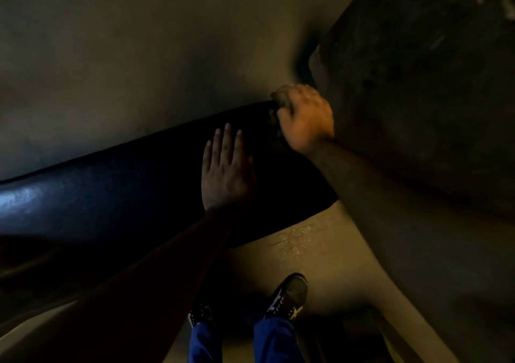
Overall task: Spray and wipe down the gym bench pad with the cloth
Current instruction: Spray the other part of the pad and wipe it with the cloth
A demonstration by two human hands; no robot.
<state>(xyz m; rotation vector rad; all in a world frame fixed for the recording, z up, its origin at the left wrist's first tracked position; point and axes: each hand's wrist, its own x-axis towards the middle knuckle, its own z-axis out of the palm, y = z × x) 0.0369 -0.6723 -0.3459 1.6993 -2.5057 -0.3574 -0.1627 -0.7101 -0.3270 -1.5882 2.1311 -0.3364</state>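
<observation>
A dark blue-black padded gym bench pad (117, 192) runs from the left edge up toward the middle right. My left hand (225, 170) lies flat on the pad with straight fingers. At the pad's far end my right hand (305, 120) grips a bunched greyish cloth (278, 98), pressed against the pad's end. Most of the cloth is hidden under the hand. No spray bottle is in view.
The room is dim. A wet patch (301, 234) shines on the pale floor just below the pad. My two dark shoes (289, 293) stand near the bottom middle. A large dark surface (432, 98) fills the right side, close to my right hand.
</observation>
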